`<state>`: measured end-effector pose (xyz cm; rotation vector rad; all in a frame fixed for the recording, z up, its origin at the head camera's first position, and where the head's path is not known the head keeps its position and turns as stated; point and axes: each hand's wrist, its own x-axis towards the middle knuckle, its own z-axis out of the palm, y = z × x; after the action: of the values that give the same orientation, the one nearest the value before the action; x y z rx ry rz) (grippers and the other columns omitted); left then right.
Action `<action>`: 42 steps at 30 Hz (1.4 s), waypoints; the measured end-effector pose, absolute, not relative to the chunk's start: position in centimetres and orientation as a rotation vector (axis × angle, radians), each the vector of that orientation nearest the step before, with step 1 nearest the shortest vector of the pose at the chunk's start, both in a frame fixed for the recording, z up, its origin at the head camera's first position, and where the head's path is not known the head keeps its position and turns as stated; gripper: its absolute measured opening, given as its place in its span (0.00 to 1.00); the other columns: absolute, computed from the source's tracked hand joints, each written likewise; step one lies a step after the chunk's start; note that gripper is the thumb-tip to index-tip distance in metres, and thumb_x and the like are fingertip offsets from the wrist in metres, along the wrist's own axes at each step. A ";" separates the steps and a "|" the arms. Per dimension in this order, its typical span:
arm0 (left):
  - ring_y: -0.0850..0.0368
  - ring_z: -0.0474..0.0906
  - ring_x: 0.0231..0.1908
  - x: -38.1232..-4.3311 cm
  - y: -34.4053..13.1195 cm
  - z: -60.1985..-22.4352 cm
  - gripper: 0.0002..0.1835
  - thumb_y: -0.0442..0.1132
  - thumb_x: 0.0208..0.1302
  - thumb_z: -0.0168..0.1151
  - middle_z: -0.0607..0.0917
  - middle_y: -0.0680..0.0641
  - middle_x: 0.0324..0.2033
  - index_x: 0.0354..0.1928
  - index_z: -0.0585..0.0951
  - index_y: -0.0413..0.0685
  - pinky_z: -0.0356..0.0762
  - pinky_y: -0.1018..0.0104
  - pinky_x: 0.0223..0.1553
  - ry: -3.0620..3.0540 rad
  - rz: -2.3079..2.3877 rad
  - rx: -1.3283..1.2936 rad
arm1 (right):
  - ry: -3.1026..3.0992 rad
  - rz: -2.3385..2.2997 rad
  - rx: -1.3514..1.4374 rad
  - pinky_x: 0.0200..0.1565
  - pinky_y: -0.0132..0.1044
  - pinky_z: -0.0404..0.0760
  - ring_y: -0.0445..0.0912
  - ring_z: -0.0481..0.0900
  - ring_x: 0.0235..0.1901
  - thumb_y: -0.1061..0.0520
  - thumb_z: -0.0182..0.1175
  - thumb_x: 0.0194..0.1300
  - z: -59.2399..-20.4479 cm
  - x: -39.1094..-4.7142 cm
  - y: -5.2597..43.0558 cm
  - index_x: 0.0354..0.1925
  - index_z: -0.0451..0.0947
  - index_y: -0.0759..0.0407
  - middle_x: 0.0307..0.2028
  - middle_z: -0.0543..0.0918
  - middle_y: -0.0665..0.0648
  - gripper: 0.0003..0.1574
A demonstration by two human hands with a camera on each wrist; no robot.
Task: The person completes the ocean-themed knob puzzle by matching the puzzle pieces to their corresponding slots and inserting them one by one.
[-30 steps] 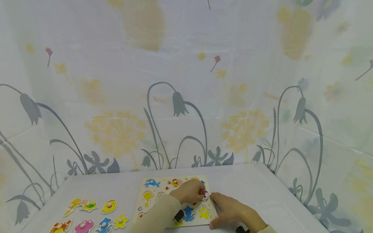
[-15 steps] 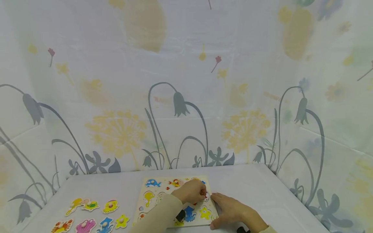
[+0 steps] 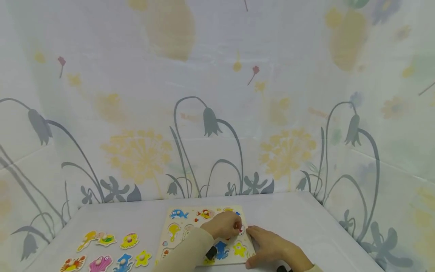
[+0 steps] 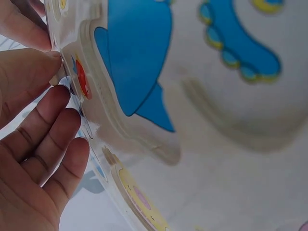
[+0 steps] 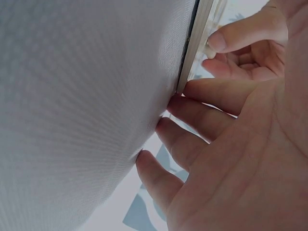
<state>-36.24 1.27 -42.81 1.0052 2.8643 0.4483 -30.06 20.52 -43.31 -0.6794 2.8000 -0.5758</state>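
Note:
A pale wooden peg puzzle board (image 3: 234,260) with sea-animal pictures lies on the table. Over its right half, my left hand (image 3: 222,224) pinches a small wooden knob between thumb and forefinger; the knob (image 5: 210,52) shows in the right wrist view. The puzzle piece under this knob is mostly hidden by the fingers. My right hand (image 3: 272,245) rests at the board's right edge, its extended fingers touching the edge and the tabletop. A blue octopus picture (image 3: 221,251) and a yellow starfish picture (image 3: 239,249) show in front of the left hand.
Left of the board lie several loose knobbed pieces, among them a crab (image 3: 73,263), a pink shell (image 3: 100,263), a blue octopus (image 3: 123,262) and a yellow starfish (image 3: 143,258). A flower-printed curtain (image 3: 217,151) stands behind the white table (image 3: 289,211).
The head view drifts very slightly. Both hands keep their places at the board, and the loose pieces lie as before.

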 end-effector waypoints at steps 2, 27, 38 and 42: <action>0.67 0.69 0.26 -36.2 1.2 -42.8 0.03 0.38 0.58 0.65 0.74 0.61 0.25 0.32 0.81 0.57 0.69 0.72 0.31 2.861 0.449 1.019 | 2.799 -0.580 -0.673 0.61 0.59 0.61 0.61 0.62 0.65 0.30 0.71 0.40 -43.4 -30.1 20.5 0.66 0.64 0.64 0.66 0.65 0.64 0.63; 0.67 0.70 0.27 -35.0 -1.4 -42.8 0.16 0.41 0.58 0.65 0.76 0.60 0.27 0.50 0.80 0.56 0.72 0.70 0.33 2.821 0.580 0.978 | 2.802 -0.561 -0.637 0.60 0.60 0.62 0.60 0.63 0.65 0.28 0.70 0.39 -44.0 -30.5 20.7 0.66 0.65 0.61 0.66 0.67 0.61 0.64; 0.67 0.72 0.33 -33.6 -4.4 -43.0 0.15 0.47 0.57 0.66 0.78 0.61 0.34 0.47 0.81 0.61 0.75 0.66 0.41 2.852 0.535 0.923 | 2.807 -0.578 -0.591 0.59 0.61 0.62 0.61 0.65 0.63 0.31 0.72 0.38 -44.2 -30.5 20.4 0.64 0.67 0.60 0.64 0.68 0.61 0.61; 0.67 0.73 0.36 -33.0 -6.0 -42.6 0.15 0.48 0.56 0.67 0.79 0.61 0.36 0.46 0.81 0.59 0.75 0.64 0.45 2.891 0.513 0.950 | 2.800 -0.586 -0.561 0.60 0.62 0.61 0.61 0.64 0.64 0.31 0.73 0.38 -44.0 -30.6 20.3 0.65 0.66 0.60 0.65 0.68 0.61 0.61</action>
<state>-32.99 -6.01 -42.58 0.9497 2.8907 0.5132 -30.60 20.30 -44.05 -0.5607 2.8000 -0.5862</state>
